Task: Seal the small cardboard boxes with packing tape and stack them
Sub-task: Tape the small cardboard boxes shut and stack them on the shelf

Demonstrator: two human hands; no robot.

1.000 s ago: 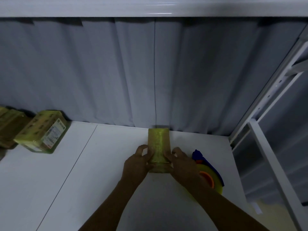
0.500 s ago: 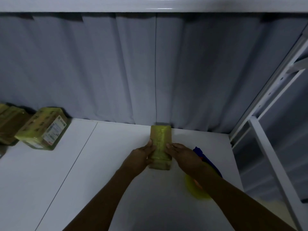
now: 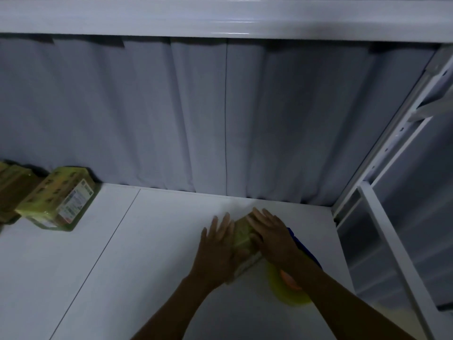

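Two taped boxes (image 3: 57, 200) lie at the table's (image 3: 147, 253) far left. The left hand (image 3: 217, 244) and right hand (image 3: 272, 238) press straight fingers flat on a third box (image 3: 241, 235) mid-table, probably smoothing tape. Stacking seems left.

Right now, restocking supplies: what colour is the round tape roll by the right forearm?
Yellow round tape roll, orange core; head view.

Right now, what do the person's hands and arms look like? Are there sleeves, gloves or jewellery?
The left hand and right hand are bare: no gloves, and no ring or watch shows in this dim light. The left forearm and right forearm carry no sleeve.
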